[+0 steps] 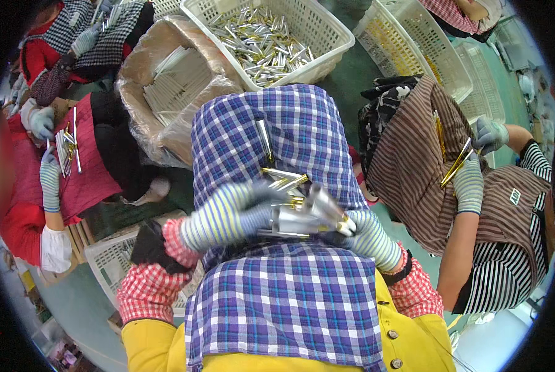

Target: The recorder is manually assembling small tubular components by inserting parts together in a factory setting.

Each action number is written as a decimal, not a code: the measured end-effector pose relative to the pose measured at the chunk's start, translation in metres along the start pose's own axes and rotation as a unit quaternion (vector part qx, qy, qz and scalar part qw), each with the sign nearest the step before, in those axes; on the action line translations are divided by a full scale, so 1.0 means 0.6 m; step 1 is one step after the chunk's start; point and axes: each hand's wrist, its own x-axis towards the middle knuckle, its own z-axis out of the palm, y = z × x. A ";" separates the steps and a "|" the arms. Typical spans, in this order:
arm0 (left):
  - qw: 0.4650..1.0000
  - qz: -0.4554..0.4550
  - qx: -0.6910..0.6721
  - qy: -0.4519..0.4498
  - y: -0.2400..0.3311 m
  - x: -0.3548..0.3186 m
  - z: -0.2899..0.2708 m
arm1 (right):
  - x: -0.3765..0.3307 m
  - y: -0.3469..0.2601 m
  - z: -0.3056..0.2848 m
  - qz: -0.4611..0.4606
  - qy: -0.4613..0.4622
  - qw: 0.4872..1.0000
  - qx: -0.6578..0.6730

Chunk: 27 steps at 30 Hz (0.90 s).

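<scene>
Both my hands wear striped knit gloves over my lap, which a blue-and-purple plaid apron covers. My right hand closes around shiny silver tapered tubes, whose ends show by its fingers. My left hand reaches in from the left beside the tubes; its fingers are smeared by motion, so their grip is hidden. Just beyond the hands lie several loose gold-and-silver tapered pieces on the apron. One more silver-and-gold tapered piece rests farther up my lap.
A white crate full of silver and gold tubes stands ahead. Left of it is a plastic-lined box holding white sticks. More crates stand at far right. Gloved co-workers sit on both sides; another white crate is near my left elbow.
</scene>
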 end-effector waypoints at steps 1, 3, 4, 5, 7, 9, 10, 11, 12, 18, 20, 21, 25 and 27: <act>0.989 -0.033 -0.129 0.065 0.014 0.018 -0.002 | -0.004 -0.004 -0.001 0.096 -0.015 0.989 0.114; 0.967 -0.011 -0.151 0.203 0.021 0.034 -0.031 | -0.004 -0.012 -0.016 0.130 0.029 0.980 0.149; 0.980 0.014 0.018 0.196 -0.010 0.041 -0.034 | -0.002 -0.020 -0.021 0.160 0.051 0.961 0.220; 0.985 0.044 0.050 0.159 -0.024 0.042 -0.008 | 0.000 -0.025 -0.027 0.192 0.074 0.935 0.289; 0.909 0.096 0.393 0.097 -0.019 0.044 0.019 | 0.008 -0.016 -0.029 0.177 0.063 0.935 0.302; 0.885 0.099 0.445 0.099 -0.032 0.056 0.036 | 0.023 -0.020 -0.013 0.160 0.045 0.905 0.391; 0.872 0.077 0.476 0.079 -0.032 0.056 0.032 | 0.030 -0.043 -0.006 0.131 0.053 0.971 0.194; 0.858 0.055 0.507 0.060 -0.032 0.054 0.026 | 0.035 -0.044 -0.002 0.146 0.049 0.983 0.096; 0.882 0.086 0.449 0.115 -0.031 0.050 0.021 | 0.035 -0.044 -0.002 0.137 0.034 0.990 -0.024; 0.933 0.052 0.294 0.201 -0.042 0.000 -0.016 | 0.045 -0.052 0.001 0.135 -0.045 0.966 -0.214; 0.940 0.038 0.229 0.252 -0.049 -0.014 -0.015 | 0.049 -0.056 -0.015 0.126 -0.035 0.984 -0.118; 0.939 0.038 0.229 0.255 -0.042 -0.021 -0.020 | 0.045 -0.060 -0.022 0.100 0.001 0.995 -0.001; 0.979 -0.057 0.082 0.178 -0.030 -0.049 -0.034 | 0.009 -0.074 -0.075 0.213 0.051 0.958 0.185; 0.995 0.002 0.062 0.078 -0.027 -0.050 -0.038 | 0.003 -0.094 -0.095 0.273 0.051 0.949 0.152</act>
